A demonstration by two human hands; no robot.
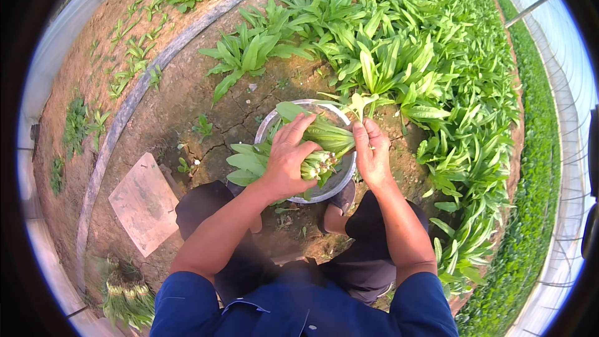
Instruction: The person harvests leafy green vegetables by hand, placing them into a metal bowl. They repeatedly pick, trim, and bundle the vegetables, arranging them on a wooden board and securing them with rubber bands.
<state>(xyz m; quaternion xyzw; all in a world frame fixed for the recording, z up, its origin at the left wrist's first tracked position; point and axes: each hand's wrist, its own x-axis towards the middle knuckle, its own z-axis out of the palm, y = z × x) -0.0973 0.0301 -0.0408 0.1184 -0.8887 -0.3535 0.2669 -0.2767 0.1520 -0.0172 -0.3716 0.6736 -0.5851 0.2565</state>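
Note:
My left hand [290, 157] grips a bunch of leafy greens [248, 164], its pale cut stem ends pointing right. Above those stems lies another leafy head [323, 132], partly under my left fingers, its base reaching towards my right hand. My right hand [372, 150] pinches pale leaves [361, 103] between thumb and fingers at that base; whether they are still joined to it is hard to tell. Both hands are above a round metal basin [344, 185] on the soil between my feet. The greens hide much of its inside.
A dense bed of leafy plants [402, 47] grows ahead and to the right. On the left are a flat square board [145, 203], a long grey hose [124, 107] and tied bundles of greens [126, 297]. Plastic greenhouse sheeting [566, 56] curves along the right side.

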